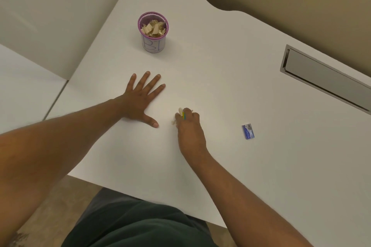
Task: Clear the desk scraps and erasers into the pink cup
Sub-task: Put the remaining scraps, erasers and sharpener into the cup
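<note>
The pink mesh cup [153, 32] stands upright toward the far side of the white desk [220, 86], with tan paper scraps [153, 29] piled inside. My left hand [140, 96] lies flat on the desk, fingers spread, empty, below the cup. Just to its right, my right hand [188, 126] is closed on a small bundle: pale scraps and a yellow-and-blue eraser [183, 115] poke out between the fingertips. A blue-sleeved eraser [248, 131] lies alone on the desk to the right of that hand.
A grey metal cable slot [321, 78] is set into the desk at the right. A white partition panel [50, 16] borders the desk on the left. The near desk edge runs just above my lap.
</note>
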